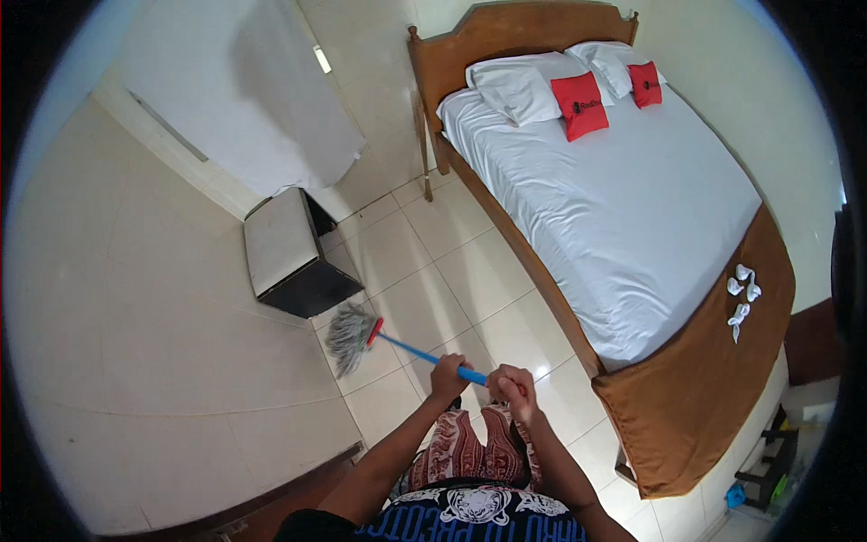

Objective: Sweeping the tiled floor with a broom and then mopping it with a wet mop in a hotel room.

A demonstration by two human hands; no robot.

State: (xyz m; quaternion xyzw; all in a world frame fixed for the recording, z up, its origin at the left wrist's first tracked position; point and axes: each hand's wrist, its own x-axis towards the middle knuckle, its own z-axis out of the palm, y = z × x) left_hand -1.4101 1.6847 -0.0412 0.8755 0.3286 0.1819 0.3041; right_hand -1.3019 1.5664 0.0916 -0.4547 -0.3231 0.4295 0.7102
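Both of my hands grip the blue handle [416,352] of a string mop. My left hand [449,377] is closed around the handle lower down, nearer the mop head. Up at the handle's top end, my right hand [512,390] is wrapped around it. The grey string mop head [349,340] with its red socket [375,332] lies out to the left, on the tiled floor [433,298] close to the wall. The handle slants from the mop head up towards my body.
A small black cabinet with a pale top [284,244] stands against the left wall. On the right is a wooden bed [521,257] with white sheets, red cushions [581,107] and a brown runner [691,420]. A white curtain [271,101] hangs behind the cabinet.
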